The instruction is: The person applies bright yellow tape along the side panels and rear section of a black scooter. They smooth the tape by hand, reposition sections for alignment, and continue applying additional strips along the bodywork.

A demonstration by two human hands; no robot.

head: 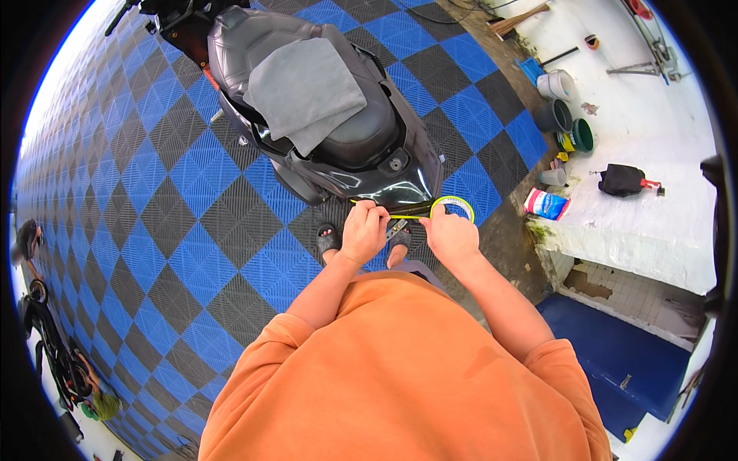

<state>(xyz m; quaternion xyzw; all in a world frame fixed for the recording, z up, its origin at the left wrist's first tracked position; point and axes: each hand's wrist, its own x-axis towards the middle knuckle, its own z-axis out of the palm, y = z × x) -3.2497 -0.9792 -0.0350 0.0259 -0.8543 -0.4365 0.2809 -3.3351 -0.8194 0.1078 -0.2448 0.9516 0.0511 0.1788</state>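
Note:
A roll of narrow yellow-green tape (471, 208) is held by my right hand (452, 235), at the rear of a dark scooter (369, 167). My left hand (364, 229) pinches the tape's free end, and a strip of tape (406, 217) runs straight between the two hands. Just below the strip, a licence plate (396, 229) shows over my right foot. Both hands are close to the scooter's glossy tail; whether the tape touches it I cannot tell. A folded grey cloth (305, 86) lies across the black seat (363, 129).
Blue and black floor tiles (184, 167) surround the scooter. Along the white wall at right stand several buckets (554, 115), a coloured packet (546, 204) and a black bag (621, 180). Below them is a blue door panel (617, 351). People and a motorcycle (49, 340) are far left.

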